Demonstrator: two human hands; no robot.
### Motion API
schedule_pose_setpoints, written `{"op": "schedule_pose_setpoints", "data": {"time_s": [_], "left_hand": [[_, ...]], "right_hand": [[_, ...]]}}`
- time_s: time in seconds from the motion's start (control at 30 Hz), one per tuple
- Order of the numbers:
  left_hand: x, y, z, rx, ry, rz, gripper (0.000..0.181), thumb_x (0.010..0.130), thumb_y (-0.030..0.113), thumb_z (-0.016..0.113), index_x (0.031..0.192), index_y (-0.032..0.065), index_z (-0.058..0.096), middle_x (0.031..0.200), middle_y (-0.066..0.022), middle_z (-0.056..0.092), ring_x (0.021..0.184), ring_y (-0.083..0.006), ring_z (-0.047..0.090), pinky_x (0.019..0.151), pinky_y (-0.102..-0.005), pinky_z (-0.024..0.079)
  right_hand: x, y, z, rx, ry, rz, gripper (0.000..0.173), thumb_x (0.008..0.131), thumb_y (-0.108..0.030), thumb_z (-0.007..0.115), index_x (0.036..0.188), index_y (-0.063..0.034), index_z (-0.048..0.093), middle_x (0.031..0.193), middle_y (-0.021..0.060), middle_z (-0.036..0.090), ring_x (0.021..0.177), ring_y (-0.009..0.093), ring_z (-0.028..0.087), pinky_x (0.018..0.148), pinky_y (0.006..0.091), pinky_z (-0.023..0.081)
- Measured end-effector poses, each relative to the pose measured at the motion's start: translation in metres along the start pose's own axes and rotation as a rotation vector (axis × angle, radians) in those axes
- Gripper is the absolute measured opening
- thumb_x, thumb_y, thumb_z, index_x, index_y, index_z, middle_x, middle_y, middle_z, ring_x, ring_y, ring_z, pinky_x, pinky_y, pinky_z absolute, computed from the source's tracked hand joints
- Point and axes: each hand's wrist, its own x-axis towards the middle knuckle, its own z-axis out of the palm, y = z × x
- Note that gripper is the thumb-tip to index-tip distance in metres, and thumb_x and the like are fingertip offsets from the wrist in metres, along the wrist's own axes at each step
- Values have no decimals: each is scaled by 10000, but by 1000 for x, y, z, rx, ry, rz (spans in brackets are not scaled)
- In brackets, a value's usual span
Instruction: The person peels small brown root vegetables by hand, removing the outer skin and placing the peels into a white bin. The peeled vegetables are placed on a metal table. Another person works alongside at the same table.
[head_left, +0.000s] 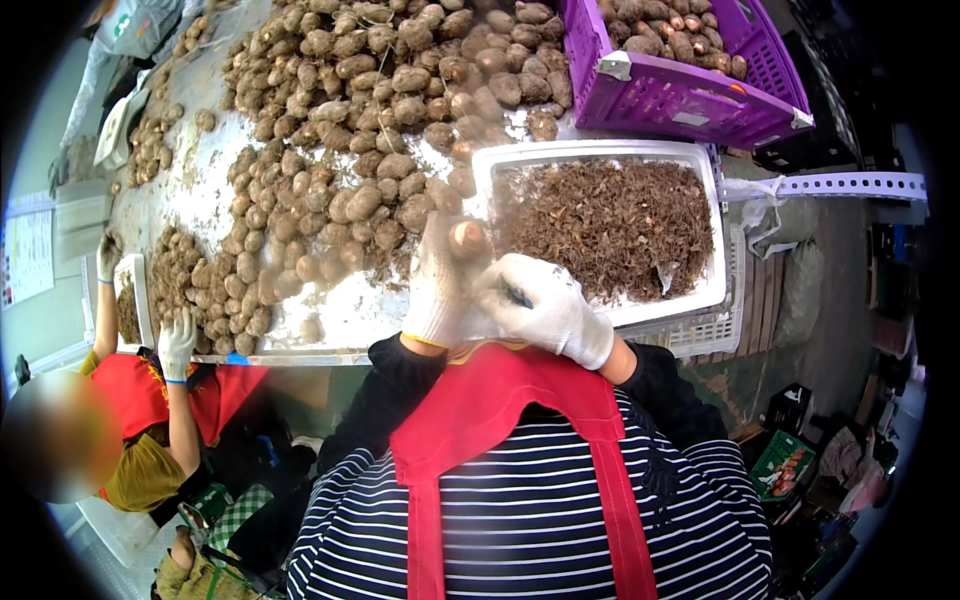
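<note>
My left hand, in a white knit glove, holds a small brown taro corm with a paler cut-looking end. Close beside it is my right hand, also gloved, with curled fingers. A dark patch shows at its fingers; whether this is a tool or a stain on the glove is unclear. Beyond my hands a large heap of taro corms spreads over the pale work table. To the right, a white foam tray holds brown fibrous peelings, just past my right hand.
A purple plastic crate with corms stands at the back right. A perforated metal bar juts out right of the tray. At the left, a co-worker in a red apron has a gloved hand at the heap.
</note>
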Motion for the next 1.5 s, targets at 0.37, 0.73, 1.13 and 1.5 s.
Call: {"op": "schedule_pose_setpoints", "data": {"time_s": [0.37, 0.73, 1.13, 1.5], "left_hand": [[-7, 0, -13, 184, -173, 48, 474, 1110, 465, 526, 1349, 62, 602, 1196, -70, 665, 1093, -155, 633, 934, -314, 534], [-10, 16, 3, 113, -134, 137, 471, 1051, 368, 659, 1370, 39, 548, 1201, -67, 630, 1104, -145, 619, 965, -310, 521], [-24, 39, 5, 558, -190, 308, 582, 884, 70, 777, 1409, -13, 541, 1266, -101, 649, 1169, -174, 622, 1009, -316, 517], [-31, 35, -3, 400, -288, 246, 629, 860, 86, 842, 1418, 9, 561, 1263, -81, 639, 1188, -154, 619, 1001, -308, 521]], "right_hand": [[22, 10, -2, -282, 245, -131, 184, 966, -217, 708, 1034, -50, 678, 917, 167, 669, 866, 362, 679, 770, 456, 535], [1, 15, 3, -230, 185, -275, 116, 940, -115, 687, 1016, -28, 698, 925, 141, 698, 849, 290, 705, 775, 383, 564], [1, 16, -12, -124, 278, -92, 375, 956, -165, 697, 1301, -19, 673, 1163, 153, 706, 1063, 267, 701, 954, 351, 534], [-4, 19, 2, 147, 190, 133, 324, 949, -137, 698, 1246, -7, 690, 1169, 149, 717, 1095, 243, 699, 964, 348, 542]]}}
